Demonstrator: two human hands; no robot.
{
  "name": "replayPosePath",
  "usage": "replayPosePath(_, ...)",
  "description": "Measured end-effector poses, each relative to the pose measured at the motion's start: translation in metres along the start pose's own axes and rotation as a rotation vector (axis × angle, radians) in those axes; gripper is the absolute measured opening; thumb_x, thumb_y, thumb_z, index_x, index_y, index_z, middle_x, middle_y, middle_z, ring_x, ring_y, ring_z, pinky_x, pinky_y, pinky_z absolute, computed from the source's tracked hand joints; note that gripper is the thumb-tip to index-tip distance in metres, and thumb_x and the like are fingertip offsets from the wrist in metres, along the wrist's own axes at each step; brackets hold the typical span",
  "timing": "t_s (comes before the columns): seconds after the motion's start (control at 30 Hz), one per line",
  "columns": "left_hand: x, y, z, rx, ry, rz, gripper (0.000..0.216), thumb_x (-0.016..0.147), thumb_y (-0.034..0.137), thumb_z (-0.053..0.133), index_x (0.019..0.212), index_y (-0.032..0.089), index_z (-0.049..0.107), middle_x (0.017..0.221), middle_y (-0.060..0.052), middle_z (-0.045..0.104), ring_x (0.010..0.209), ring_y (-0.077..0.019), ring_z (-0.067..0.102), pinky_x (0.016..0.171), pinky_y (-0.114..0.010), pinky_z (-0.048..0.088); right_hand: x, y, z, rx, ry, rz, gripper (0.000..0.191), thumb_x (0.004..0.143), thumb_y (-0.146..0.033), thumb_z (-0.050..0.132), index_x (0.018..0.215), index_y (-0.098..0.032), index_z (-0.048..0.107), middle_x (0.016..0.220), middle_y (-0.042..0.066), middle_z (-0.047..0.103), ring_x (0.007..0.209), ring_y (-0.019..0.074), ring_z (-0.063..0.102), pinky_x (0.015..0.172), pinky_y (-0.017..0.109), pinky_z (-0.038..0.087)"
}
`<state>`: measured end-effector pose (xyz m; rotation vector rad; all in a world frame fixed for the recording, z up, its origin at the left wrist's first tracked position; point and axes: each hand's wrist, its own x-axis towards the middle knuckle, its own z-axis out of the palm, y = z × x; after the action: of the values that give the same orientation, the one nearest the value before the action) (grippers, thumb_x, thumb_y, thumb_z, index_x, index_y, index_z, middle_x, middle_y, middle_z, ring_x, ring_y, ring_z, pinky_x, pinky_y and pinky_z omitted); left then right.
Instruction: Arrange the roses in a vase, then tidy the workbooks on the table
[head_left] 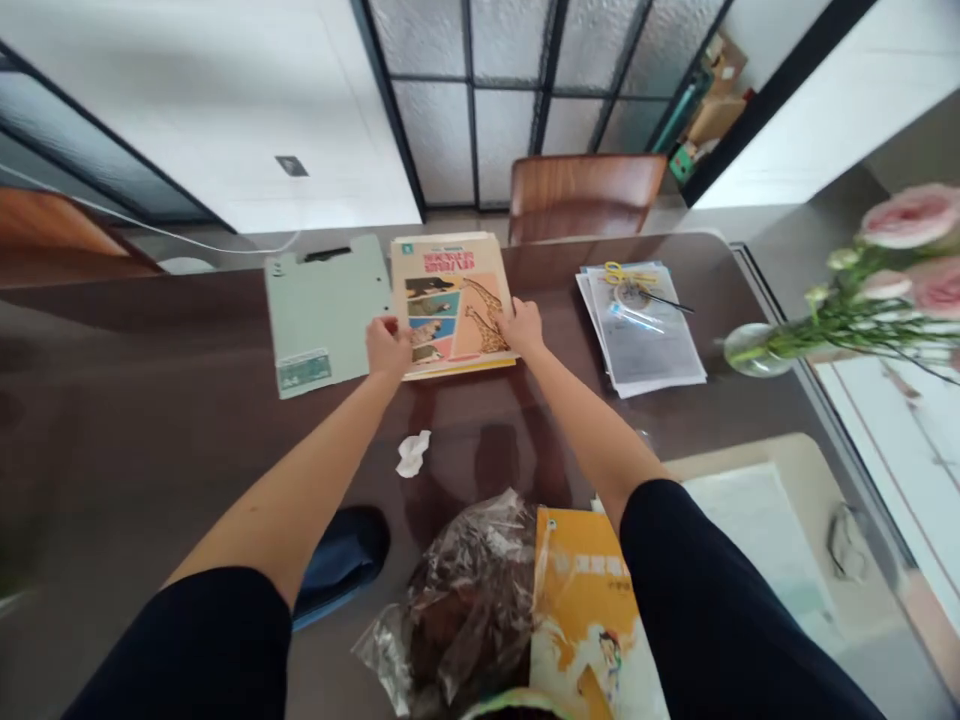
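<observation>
A stack of picture books (450, 262), the top one showing giraffes and other animals, lies on the dark table towards its far edge. My left hand (388, 345) is closed on the lower left edge of the stack, its fingers curled. At the right edge, my right hand (523, 325) grips the same stack, thumb on the cover and the other fingers partly hidden. A pale green clipboard folder (330, 315) with a dark clip lies open-faced just left of the books, close to my left hand.
Papers (652, 355) with yellow scissors (626, 275), tape and pens lie to the right. A flower vase (757, 350) stands beyond. Nearer are a crumpled tissue (412, 453), a blue case (345, 560), a clear plastic bag (472, 600) and an orange book (577, 590).
</observation>
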<state>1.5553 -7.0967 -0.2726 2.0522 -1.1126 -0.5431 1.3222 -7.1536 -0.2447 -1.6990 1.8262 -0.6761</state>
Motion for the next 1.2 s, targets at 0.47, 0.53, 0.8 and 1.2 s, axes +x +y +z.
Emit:
replayPosePath(0.47,-0.239,0.022,-0.030,-0.177,-0.997,0.148,0.031,0.084,0.041,0.055,0.106,0.021,0.062,0.110,-0.008,0.067,0.102,-0.0224,0.064,0.095,-0.037,0.049,-0.234,0.203,-0.172,-0.435,-0.028,0.163,0.069,0.070,-0.035,0.072,0.135,-0.029,0.051,0.138,0.014,0.041,0.124,0.0366,0.041,0.100,0.057,0.036)
replayPosePath(0.53,-0.256,0.022,-0.036,-0.156,-1.090,0.182,0.038,0.080,0.044,0.062,0.112,0.022,0.063,0.118,-0.008,0.066,0.111,-0.0243,0.061,0.099,-0.037,0.046,-0.240,0.209,-0.163,-0.416,-0.093,0.087,0.057,0.071,-0.026,0.070,0.127,-0.024,0.058,0.131,0.015,0.045,0.121,0.0333,0.044,0.102,0.053,0.036)
replayPosePath(0.8,-0.292,0.013,-0.082,-0.004,-0.945,0.369,0.031,0.083,0.031,0.058,0.111,0.019,0.061,0.110,-0.006,0.067,0.102,-0.0217,0.063,0.096,-0.036,0.046,-0.284,0.136,-0.124,0.172,-0.025,-0.031,0.022,0.070,-0.030,0.071,0.088,-0.020,0.061,0.107,0.008,0.052,0.077,0.0151,0.058,0.081,0.035,0.052)
replayPosePath(1.2,-0.264,-0.028,-0.095,0.078,-0.360,0.309,0.038,0.086,0.020,0.056,0.123,0.014,0.060,0.137,-0.014,0.054,0.131,-0.0250,0.045,0.114,-0.042,0.029,-0.367,0.057,-0.130,0.829,-0.182,0.182,0.029,0.069,-0.037,0.076,0.086,-0.022,0.059,0.096,0.003,0.069,0.087,0.0162,0.065,0.080,0.032,0.051)
